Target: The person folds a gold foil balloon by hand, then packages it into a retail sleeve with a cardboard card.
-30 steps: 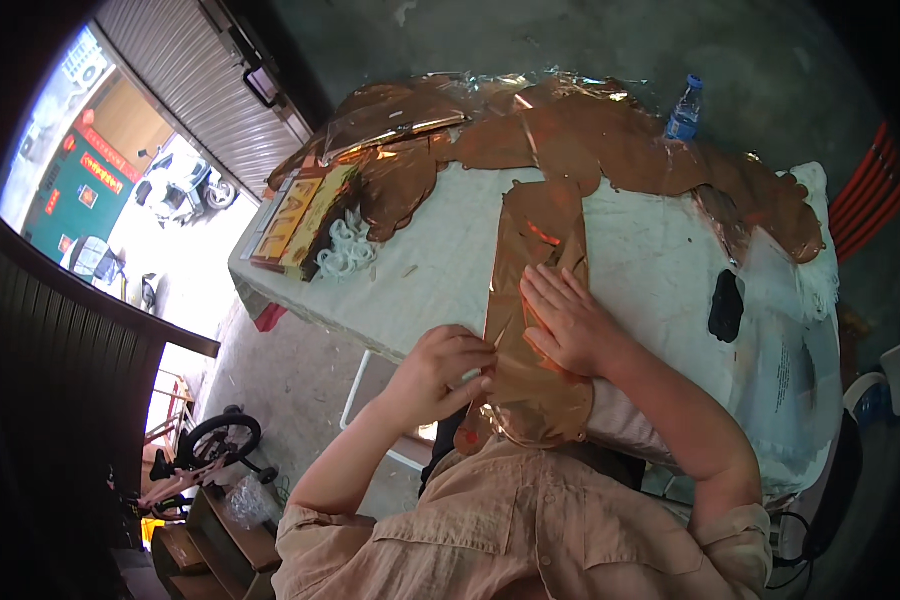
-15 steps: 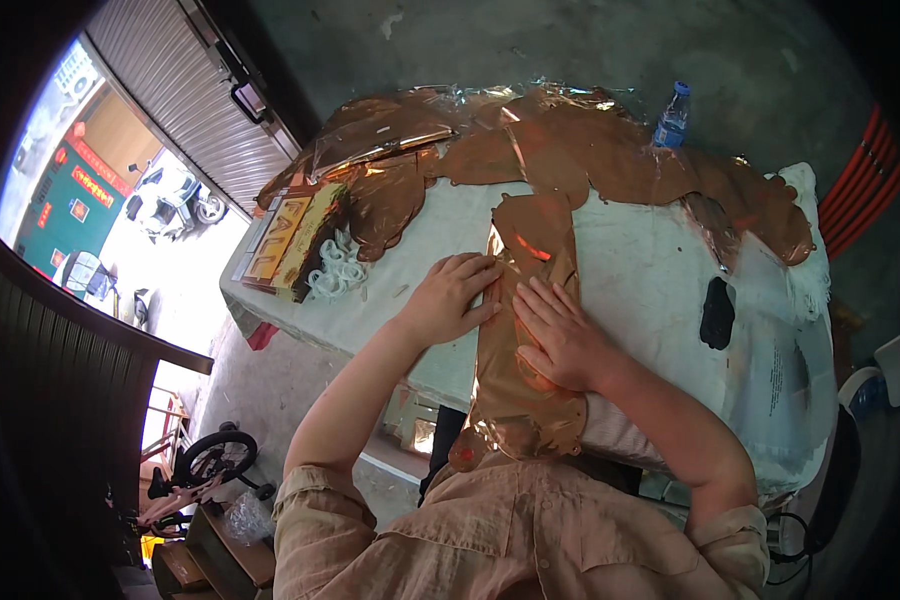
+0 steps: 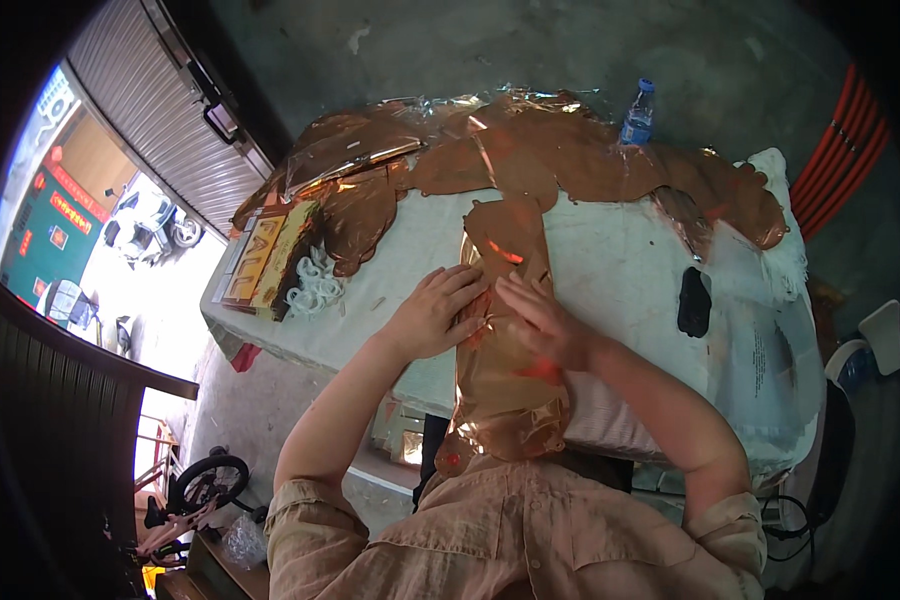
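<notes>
A long, copper-coloured flat foil balloon (image 3: 510,375) lies folded in front of me, running from the table's middle to its near edge and my shirt. My left hand (image 3: 435,312) rests on its left edge, fingers stretched out and thumb apart. Over its middle is my right hand (image 3: 550,325), its fingers extended toward the left hand and partly blurred. Neither hand appears to grip the foil. Beyond them, more copper foil balloons (image 3: 560,150) lie spread and overlapping along the far side.
A white-covered table (image 3: 610,260) bears everything. At its left are a yellow-brown box (image 3: 270,260) and white rings of cord (image 3: 315,285). A blue-capped bottle (image 3: 638,115) stands at the back. To the right lie a black object (image 3: 694,302) and clear plastic sheeting (image 3: 760,370).
My right hand has shifted toward the left hand, its fingers no longer spread flat on the foil. My left hand stays at the foil's left edge. The whole view has shifted slightly.
</notes>
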{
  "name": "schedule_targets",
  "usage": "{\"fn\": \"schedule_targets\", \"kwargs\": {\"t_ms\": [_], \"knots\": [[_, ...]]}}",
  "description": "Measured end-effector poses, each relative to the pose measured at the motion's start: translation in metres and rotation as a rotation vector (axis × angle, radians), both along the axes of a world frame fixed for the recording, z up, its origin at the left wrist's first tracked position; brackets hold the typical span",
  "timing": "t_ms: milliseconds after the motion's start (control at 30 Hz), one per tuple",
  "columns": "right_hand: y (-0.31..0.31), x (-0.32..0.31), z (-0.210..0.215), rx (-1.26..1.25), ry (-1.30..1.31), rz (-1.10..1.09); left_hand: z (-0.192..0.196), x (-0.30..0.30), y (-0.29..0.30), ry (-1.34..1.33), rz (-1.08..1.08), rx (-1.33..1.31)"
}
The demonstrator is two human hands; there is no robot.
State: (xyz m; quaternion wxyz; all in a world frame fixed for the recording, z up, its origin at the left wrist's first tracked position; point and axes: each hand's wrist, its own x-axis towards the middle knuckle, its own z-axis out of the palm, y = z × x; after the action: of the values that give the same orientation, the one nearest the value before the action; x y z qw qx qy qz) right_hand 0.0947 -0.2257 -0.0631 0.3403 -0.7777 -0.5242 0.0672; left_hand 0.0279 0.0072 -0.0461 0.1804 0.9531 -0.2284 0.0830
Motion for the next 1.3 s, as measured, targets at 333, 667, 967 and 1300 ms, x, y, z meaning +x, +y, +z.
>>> {"fn": "schedule_targets", "kwargs": {"t_ms": [333, 667, 967, 1300], "knots": [[-0.009, 0.027, -0.012, -0.124, -0.272, -0.303, 0.001, 0.0, -0.002, 0.006, -0.003, -0.024], [-0.006, 0.024, -0.004, -0.368, -0.316, -0.224, 0.001, 0.0, -0.002, -0.019, 0.005, 0.006], [-0.004, 0.02, 0.001, -0.392, -0.124, -0.248, 0.001, -0.001, -0.001, -0.044, 0.005, 0.035], [-0.004, 0.018, 0.003, -0.442, -0.227, -0.238, 0.012, -0.042, 0.002, 0.052, -0.062, -0.068]]}}
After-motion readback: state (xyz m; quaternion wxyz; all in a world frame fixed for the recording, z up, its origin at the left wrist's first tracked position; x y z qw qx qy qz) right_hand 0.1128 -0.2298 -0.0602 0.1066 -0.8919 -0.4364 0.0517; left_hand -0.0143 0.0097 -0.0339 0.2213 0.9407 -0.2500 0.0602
